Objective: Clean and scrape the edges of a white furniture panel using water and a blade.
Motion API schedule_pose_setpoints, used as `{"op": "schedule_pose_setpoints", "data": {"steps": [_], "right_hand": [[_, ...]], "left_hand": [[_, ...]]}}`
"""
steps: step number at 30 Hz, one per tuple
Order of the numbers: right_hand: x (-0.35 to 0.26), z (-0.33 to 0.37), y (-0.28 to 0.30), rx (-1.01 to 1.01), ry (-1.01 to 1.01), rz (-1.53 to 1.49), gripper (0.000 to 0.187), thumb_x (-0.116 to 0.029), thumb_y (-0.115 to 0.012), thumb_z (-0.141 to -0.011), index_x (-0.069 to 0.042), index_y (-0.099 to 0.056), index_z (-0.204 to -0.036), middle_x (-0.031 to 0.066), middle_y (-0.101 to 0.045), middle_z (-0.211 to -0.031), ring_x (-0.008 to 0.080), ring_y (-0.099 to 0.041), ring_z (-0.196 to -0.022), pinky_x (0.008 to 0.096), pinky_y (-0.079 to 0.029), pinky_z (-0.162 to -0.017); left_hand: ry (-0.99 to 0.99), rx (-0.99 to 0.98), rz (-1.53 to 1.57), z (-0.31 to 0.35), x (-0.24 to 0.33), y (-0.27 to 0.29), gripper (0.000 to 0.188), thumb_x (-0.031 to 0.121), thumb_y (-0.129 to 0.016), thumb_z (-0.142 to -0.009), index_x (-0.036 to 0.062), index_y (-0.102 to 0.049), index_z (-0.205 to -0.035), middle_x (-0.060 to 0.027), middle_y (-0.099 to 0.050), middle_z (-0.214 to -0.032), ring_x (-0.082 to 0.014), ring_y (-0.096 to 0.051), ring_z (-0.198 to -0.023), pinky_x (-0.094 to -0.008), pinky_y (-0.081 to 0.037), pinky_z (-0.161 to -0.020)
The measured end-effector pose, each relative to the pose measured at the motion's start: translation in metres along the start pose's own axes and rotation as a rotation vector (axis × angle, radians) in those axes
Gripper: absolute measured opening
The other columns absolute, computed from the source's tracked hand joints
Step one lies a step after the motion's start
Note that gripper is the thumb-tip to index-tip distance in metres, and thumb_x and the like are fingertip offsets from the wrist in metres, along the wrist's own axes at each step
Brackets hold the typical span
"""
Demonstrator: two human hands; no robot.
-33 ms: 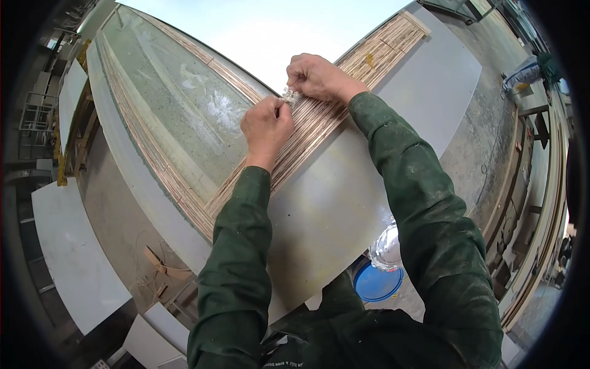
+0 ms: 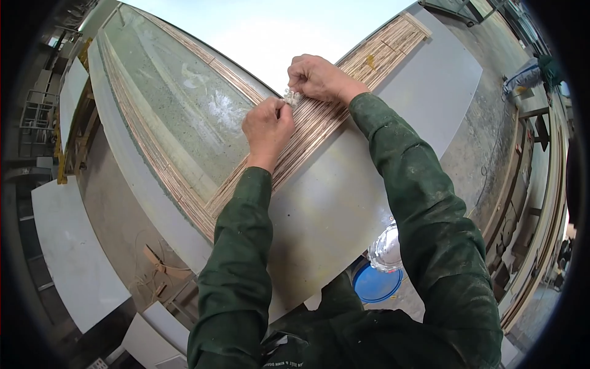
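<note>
My left hand (image 2: 268, 132) and my right hand (image 2: 316, 77) meet over the layered brown wooden strips (image 2: 307, 138) that border a large panel. Both are closed, with fingers pinched on a small whitish, crumpled wad (image 2: 291, 96) that shows between them. Its exact kind is too small to make out, and my fingers hide part of it. Beneath the strips lies a smooth grey board (image 2: 332, 190). To the left of my left hand is a greenish translucent sheet (image 2: 178, 98) with white smears, framed by the same strips.
Below the board's near edge, by my right forearm, stand a blue round lid (image 2: 377, 281) and a shiny foil-like round thing (image 2: 386, 249). White panels (image 2: 74, 252) stand at the left. Long boards (image 2: 534, 221) line the right side. A wooden piece (image 2: 161, 261) and cords lie on the floor.
</note>
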State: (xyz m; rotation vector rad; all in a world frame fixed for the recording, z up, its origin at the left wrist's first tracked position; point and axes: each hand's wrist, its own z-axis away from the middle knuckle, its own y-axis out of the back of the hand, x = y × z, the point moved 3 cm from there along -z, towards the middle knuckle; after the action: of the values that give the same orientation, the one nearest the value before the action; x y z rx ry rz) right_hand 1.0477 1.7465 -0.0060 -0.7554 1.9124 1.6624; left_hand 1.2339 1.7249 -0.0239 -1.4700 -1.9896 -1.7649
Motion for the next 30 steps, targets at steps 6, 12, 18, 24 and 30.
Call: {"op": "schedule_pose_setpoints", "data": {"steps": [6,12,18,24,30], "right_hand": [[0.001,-0.006,0.004,-0.141,-0.063,-0.059,0.01,-0.007,-0.077,-0.081,-0.003,-0.068,-0.081,0.0013,-0.066,-0.089,0.0168,-0.062,-0.088,0.0328,-0.053,-0.08],[0.007,-0.003,0.013,-0.103,-0.199,-0.34,0.021,-0.02,-0.076,-0.088,-0.003,-0.075,-0.101,0.0056,-0.071,-0.102,0.0153,-0.066,-0.09,0.0311,-0.055,-0.085],[-0.018,0.001,0.001,-0.013,-0.178,-0.061,0.047,-0.024,-0.074,-0.092,-0.007,-0.067,-0.135,0.0107,-0.058,-0.126,0.0227,-0.057,-0.113,0.0354,-0.048,-0.102],[-0.116,0.069,-0.024,-0.342,0.124,-0.42,0.052,-0.031,-0.076,-0.092,-0.006,-0.067,-0.136,0.016,-0.07,-0.128,0.0262,-0.064,-0.121,0.0405,-0.05,-0.106],[-0.168,0.149,-0.051,-0.524,-0.397,-0.802,0.027,0.0,-0.076,-0.089,0.0,-0.074,-0.116,0.0012,-0.074,-0.096,0.0098,-0.066,-0.088,0.0276,-0.054,-0.082]], "left_hand": [[0.144,0.077,0.13,0.02,0.01,-0.005,0.015,0.02,-0.07,-0.088,0.0067,-0.075,-0.083,-0.0145,-0.071,-0.073,-0.0354,-0.07,-0.066,-0.0453,-0.054,-0.064],[0.129,-0.194,0.48,0.08,0.05,0.007,0.01,0.014,-0.07,-0.089,0.0068,-0.075,-0.085,-0.0135,-0.07,-0.074,-0.0284,-0.069,-0.064,-0.0365,-0.054,-0.062],[0.104,-0.296,0.437,0.153,0.047,0.064,0.006,0.009,-0.073,-0.088,0.0053,-0.076,-0.091,-0.0109,-0.07,-0.077,-0.0223,-0.067,-0.065,-0.0327,-0.052,-0.062],[0.055,-0.26,0.419,0.146,0.032,0.131,0.013,0.002,-0.074,-0.088,0.0019,-0.076,-0.1,-0.0099,-0.072,-0.083,-0.0158,-0.066,-0.068,-0.0291,-0.051,-0.063],[0.047,-0.428,0.601,0.136,0.038,0.176,0.02,-0.001,-0.073,-0.088,0.0016,-0.075,-0.107,-0.0049,-0.073,-0.086,-0.0081,-0.065,-0.073,-0.0243,-0.049,-0.063]]}}
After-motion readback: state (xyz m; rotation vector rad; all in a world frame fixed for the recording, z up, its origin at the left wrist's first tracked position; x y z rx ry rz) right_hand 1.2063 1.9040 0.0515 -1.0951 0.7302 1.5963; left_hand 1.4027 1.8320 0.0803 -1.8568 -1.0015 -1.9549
